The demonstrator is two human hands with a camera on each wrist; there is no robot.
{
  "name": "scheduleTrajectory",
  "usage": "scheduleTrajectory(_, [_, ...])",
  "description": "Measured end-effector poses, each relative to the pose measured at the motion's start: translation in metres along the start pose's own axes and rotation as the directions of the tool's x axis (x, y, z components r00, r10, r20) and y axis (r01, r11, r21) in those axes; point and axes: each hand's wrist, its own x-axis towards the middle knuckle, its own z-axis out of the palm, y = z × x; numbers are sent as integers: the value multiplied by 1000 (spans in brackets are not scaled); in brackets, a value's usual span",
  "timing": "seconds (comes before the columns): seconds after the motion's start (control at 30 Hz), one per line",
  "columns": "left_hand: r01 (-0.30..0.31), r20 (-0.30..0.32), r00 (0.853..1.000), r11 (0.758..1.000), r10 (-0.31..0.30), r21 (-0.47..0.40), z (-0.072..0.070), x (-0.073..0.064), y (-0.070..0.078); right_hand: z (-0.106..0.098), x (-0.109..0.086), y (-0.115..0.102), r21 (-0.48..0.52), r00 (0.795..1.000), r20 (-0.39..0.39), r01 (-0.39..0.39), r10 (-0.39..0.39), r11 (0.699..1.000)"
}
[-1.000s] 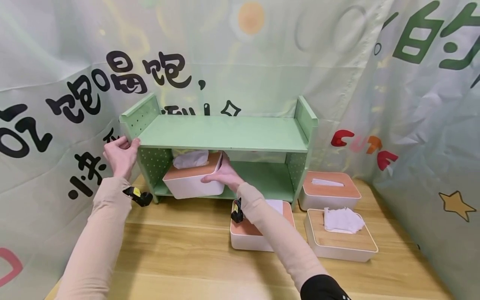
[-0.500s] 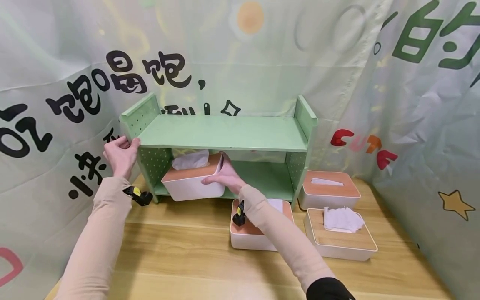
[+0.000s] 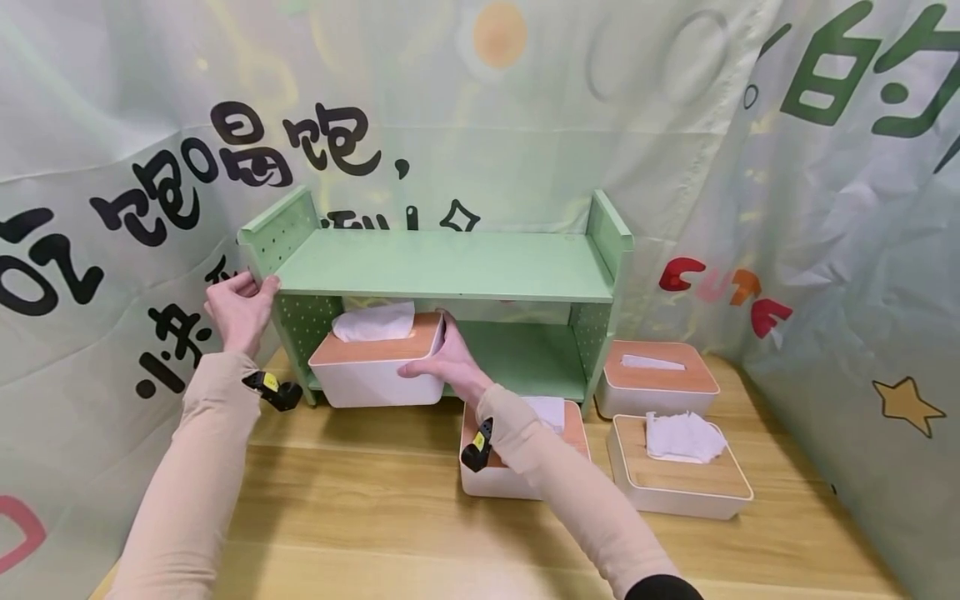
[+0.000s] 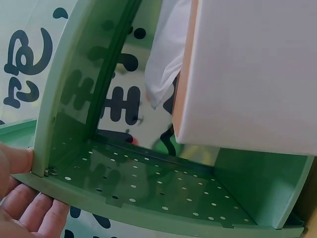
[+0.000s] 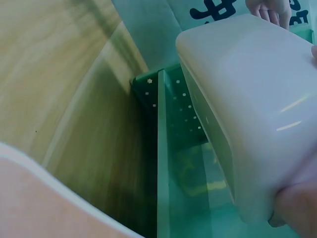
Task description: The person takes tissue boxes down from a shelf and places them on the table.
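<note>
A white tissue box (image 3: 377,382) with a wood-tone lid and a tissue sticking up is at the left front of the green two-tier shelf (image 3: 442,267). My right hand (image 3: 447,360) grips its right end, thumb across the front and fingers behind. The right wrist view shows the box (image 5: 257,89) lifted above the lower board, its underside off it. At the shelf's left side, my left hand (image 3: 242,310) holds the edge by the upper board. In the left wrist view, that hand (image 4: 29,198) has its thumb and fingers on either side of the green edge.
Below my right forearm stands another tissue box (image 3: 498,482). Two more, a rear tissue box (image 3: 660,400) and a front tissue box (image 3: 686,500), stand right of the shelf on the wooden table (image 3: 360,517). A printed cloth (image 3: 480,125) hangs behind and at both sides.
My right hand has drawn the tissue box forward, a little down and to the left, out toward the shelf's front. The left hand keeps its place on the shelf.
</note>
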Motion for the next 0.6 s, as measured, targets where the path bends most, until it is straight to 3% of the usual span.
scheduleTrajectory(0.6, [3, 10, 1000, 1000, -3, 2, 0, 2, 0, 5, -29, 7, 46, 999, -47, 20, -18, 999])
